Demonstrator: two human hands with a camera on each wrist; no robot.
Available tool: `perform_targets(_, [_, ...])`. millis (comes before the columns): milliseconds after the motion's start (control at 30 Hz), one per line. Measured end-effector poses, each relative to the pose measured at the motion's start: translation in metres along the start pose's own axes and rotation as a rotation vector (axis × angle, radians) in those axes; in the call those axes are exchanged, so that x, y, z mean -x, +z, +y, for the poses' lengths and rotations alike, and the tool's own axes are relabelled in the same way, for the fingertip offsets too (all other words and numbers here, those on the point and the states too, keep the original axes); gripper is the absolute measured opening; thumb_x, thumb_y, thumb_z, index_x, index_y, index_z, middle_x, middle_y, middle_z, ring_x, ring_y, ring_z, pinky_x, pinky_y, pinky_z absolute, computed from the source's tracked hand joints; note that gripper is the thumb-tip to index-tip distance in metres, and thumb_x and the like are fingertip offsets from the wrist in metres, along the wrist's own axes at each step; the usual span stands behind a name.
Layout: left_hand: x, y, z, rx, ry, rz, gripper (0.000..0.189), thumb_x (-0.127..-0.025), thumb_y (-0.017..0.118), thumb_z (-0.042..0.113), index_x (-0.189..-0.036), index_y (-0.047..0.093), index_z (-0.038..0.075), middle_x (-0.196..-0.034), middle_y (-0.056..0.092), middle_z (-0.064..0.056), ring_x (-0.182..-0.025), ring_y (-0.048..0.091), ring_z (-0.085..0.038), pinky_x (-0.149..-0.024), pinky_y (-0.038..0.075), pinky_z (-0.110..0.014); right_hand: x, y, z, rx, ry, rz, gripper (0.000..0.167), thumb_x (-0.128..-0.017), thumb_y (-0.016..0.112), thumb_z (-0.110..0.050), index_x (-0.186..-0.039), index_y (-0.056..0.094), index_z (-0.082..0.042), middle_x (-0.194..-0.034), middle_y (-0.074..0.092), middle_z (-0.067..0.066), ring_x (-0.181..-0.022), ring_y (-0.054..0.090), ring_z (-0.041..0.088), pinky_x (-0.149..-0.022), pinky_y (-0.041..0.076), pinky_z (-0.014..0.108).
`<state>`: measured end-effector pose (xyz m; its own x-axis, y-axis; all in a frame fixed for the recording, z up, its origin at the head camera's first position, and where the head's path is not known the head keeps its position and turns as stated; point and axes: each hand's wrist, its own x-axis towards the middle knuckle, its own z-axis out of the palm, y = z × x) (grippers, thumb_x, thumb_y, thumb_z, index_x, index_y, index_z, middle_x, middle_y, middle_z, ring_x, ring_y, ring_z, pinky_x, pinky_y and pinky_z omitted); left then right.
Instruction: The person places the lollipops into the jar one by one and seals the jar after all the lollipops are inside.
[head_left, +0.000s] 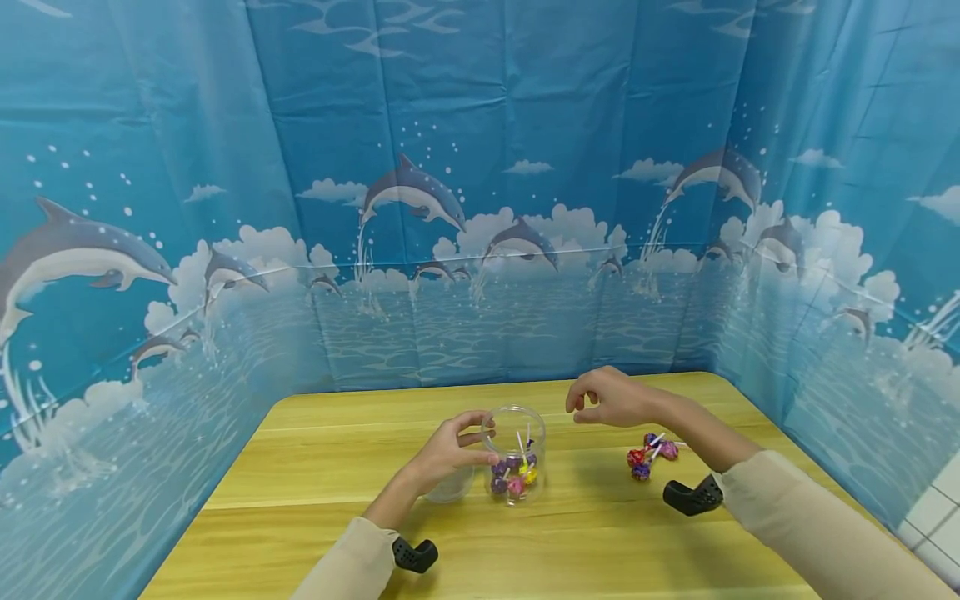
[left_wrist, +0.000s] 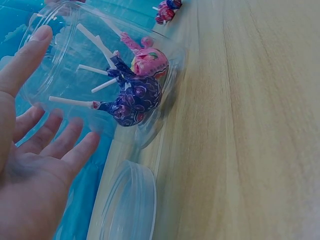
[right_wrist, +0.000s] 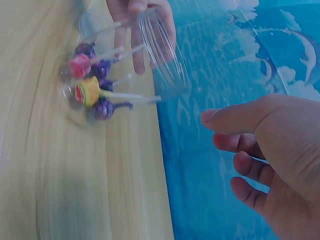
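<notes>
A clear plastic jar [head_left: 513, 454] stands upright on the table, with several wrapped lollipops [left_wrist: 135, 97] in purple, pink and yellow at its bottom. My left hand [head_left: 450, 450] holds the jar near its rim, thumb on the near side and fingers round the left. To the right of the jar and above the table is my right hand [head_left: 611, 398], its fingers loosely bent. Nothing shows between those fingers in the right wrist view, where the hand [right_wrist: 270, 155] is apart from the jar.
A clear round lid [left_wrist: 132, 205] lies on the table left of the jar, partly behind the left hand in the head view. Several more lollipops [head_left: 649, 456] lie in a small pile below the right forearm. A dolphin-patterned curtain [head_left: 480, 317] hangs behind the wooden table [head_left: 300, 467].
</notes>
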<state>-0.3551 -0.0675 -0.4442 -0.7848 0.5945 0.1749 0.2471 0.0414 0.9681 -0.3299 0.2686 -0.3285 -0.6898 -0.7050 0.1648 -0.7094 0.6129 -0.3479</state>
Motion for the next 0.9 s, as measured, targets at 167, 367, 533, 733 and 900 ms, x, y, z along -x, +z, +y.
perform_targets(167, [0.000, 0.000, 0.001, -0.002, 0.002, 0.001, 0.072, -0.095, 0.079, 0.014, -0.155, 0.042, 0.002, -0.148, 0.050, -0.015, -0.140, 0.047, -0.038, -0.100, 0.054, -0.041, 0.016, -0.006, 0.010, -0.004, 0.033, 0.034, 0.008, -0.099, 0.072, -0.015, -0.104, 0.077, -0.013, -0.095, 0.067, -0.010, -0.083, 0.057, 0.011, -0.072, 0.050, 0.036])
perform_targets(367, [0.000, -0.001, 0.001, 0.002, 0.001, -0.003, 0.070, -0.094, 0.080, 0.016, -0.154, 0.045, 0.004, -0.147, 0.051, -0.014, -0.140, 0.047, -0.038, -0.100, 0.054, -0.041, 0.035, -0.009, 0.024, -0.011, 0.081, 0.066, 0.008, -0.100, 0.071, -0.014, -0.105, 0.077, -0.013, -0.099, 0.069, -0.007, -0.083, 0.058, 0.013, -0.070, 0.051, 0.035])
perform_targets(533, [0.001, -0.001, 0.001, 0.003, -0.001, 0.000, 0.070, -0.094, 0.081, 0.016, -0.153, 0.046, 0.004, -0.146, 0.052, -0.014, -0.140, 0.047, -0.039, -0.100, 0.054, -0.041, 0.049, -0.011, 0.037, -0.044, 0.137, 0.089, 0.008, -0.100, 0.070, -0.013, -0.104, 0.077, -0.011, -0.096, 0.070, -0.005, -0.078, 0.059, 0.014, -0.063, 0.051, 0.032])
perform_targets(733, [0.000, -0.001, 0.000, 0.005, -0.003, -0.001, 0.072, -0.094, 0.081, 0.017, -0.154, 0.044, 0.003, -0.146, 0.052, -0.014, -0.140, 0.047, -0.038, -0.101, 0.053, -0.041, 0.068, -0.010, 0.055, -0.045, 0.217, 0.132, 0.010, -0.100, 0.072, -0.018, -0.104, 0.078, -0.011, -0.093, 0.069, -0.004, -0.076, 0.060, 0.016, -0.063, 0.052, 0.032])
perform_targets(900, [-0.001, -0.001, -0.001, 0.007, 0.001, -0.010, 0.074, -0.095, 0.080, 0.017, -0.155, 0.041, 0.000, -0.147, 0.052, -0.014, -0.140, 0.047, -0.038, -0.100, 0.054, -0.041, 0.084, -0.006, 0.070, -0.022, 0.268, 0.172, 0.013, -0.099, 0.072, -0.013, -0.108, 0.076, -0.004, -0.098, 0.070, 0.001, -0.079, 0.060, 0.017, -0.065, 0.052, 0.034])
